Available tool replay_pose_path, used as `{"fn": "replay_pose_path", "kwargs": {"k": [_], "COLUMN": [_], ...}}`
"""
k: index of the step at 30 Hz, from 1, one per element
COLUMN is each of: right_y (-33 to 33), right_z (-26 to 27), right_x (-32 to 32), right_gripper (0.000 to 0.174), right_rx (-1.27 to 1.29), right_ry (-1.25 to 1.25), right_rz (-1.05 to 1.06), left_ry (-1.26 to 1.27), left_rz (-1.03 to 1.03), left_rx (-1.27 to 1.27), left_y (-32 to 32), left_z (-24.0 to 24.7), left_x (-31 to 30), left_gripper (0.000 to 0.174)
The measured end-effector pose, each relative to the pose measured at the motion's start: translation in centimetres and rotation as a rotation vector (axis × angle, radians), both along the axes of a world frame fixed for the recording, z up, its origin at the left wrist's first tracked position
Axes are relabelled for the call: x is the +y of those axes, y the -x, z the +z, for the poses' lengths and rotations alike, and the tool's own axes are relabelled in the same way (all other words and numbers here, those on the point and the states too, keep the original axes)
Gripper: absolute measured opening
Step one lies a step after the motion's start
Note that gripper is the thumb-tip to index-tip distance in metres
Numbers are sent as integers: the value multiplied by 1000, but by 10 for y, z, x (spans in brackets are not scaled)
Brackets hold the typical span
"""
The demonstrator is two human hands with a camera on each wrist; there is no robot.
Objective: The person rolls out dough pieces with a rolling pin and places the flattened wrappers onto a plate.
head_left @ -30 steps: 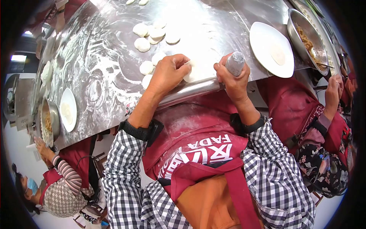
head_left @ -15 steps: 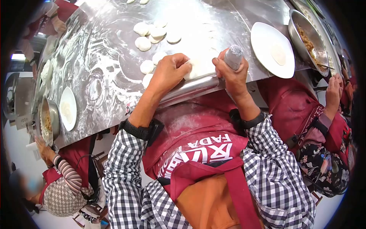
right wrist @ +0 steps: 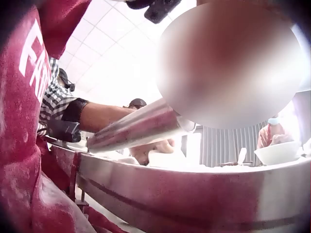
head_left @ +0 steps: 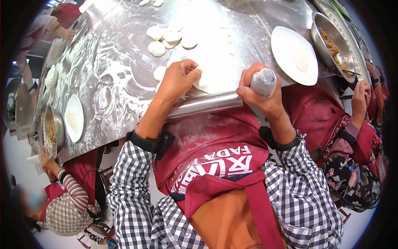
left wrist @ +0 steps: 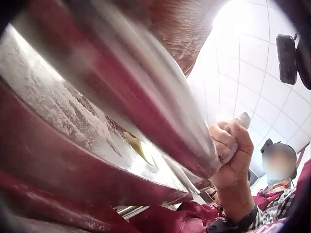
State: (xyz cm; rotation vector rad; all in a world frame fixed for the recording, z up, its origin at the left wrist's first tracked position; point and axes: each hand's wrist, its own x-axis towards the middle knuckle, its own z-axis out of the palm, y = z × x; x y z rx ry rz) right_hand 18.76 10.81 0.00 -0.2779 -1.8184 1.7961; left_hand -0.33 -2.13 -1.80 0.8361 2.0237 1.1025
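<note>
In the head view, the left hand (head_left: pixel 176 83) pinches the edge of a flat white dough piece (head_left: pixel 212 79) between thumb and fingers. To its right, the right hand (head_left: pixel 265 91) grips a floury grey rod (head_left: pixel 263 81), its rounded end pointing up. A shiny metal cylinder (head_left: pixel 203 104) lies along the table's front edge, between the hands. It fills much of the left wrist view (left wrist: pixel 131 87), where the right hand (left wrist: pixel 235 155) is curled round the rod. The right wrist view also shows the cylinder (right wrist: pixel 136 127); a blurred patch hides part of that view.
Round dough pieces (head_left: pixel 156 49) lie beyond the left hand on the floured metal table (head_left: pixel 103 54). A white plate (head_left: pixel 286 45) holding a dough disc and a metal bowl of filling (head_left: pixel 331 45) stand right. Another plate (head_left: pixel 74 106) and bowl (head_left: pixel 59 126) stand left, with people nearby.
The right hand has moved right and slightly down with the rod, away from the dough. The left hand, still pinching, has shifted slightly left. More of the dough shows between them.
</note>
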Motion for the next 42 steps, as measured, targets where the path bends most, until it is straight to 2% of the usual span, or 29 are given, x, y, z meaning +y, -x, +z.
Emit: {"fn": "replay_pose_path", "kwargs": {"k": [5, 7, 11, 14, 16, 20, 23, 26, 29, 30, 33, 34, 37, 42], "right_y": [-8, -8, 2, 29, 53, 81, 55, 23, 19, 25, 55, 61, 69, 29], "right_z": [6, -3, -25, -36, -39, -43, -43, -48, -44, -44, -43, -43, -41, -44], "right_x": [-6, -5, -2, 5, 16, 24, 12, -2, -6, -3, 12, 13, 17, 3], "right_gripper": [16, 15, 15, 16, 18, 19, 18, 17, 17, 17, 17, 17, 18, 17], "right_rx": [10, 4, 35, 19, 35, 42, 37, 32, 24, 22, 32, 37, 49, 9], "right_ry": [-37, 19, 180, 153, 29, -117, -17, 52, 60, 63, -40, -40, -53, 39], "right_rz": [-2, -13, -75, -223, -289, -389, -380, -339, -333, -338, -371, -366, -371, -321], "left_ry": [-41, -71, 32, 52, 38, 54, 64, 115, 49, 101, 64, 28, 21, 101], "left_rz": [42, 20, -110, -107, -73, -4, -47, -100, -25, -4, -121, -98, -36, -158], "left_rx": [-146, -248, 36, 221, 278, 242, 367, 279, 93, -7, 172, 236, 227, 244], "left_y": [-5, -7, -9, -15, -13, -6, -1, 1, 7, 3, 5, 1, -1, 0], "left_z": [7, 12, 12, 20, 19, 17, 9, 9, 3, 15, 11, 11, 11, 8], "left_x": [-5, -12, -24, -21, -13, 1, -1, -1, -2, -2, -5, -4, -1, 0], "left_gripper": [19, 16, 17, 21, 24, 32, 33, 31, 26, 23, 23, 25, 27, 31]}}
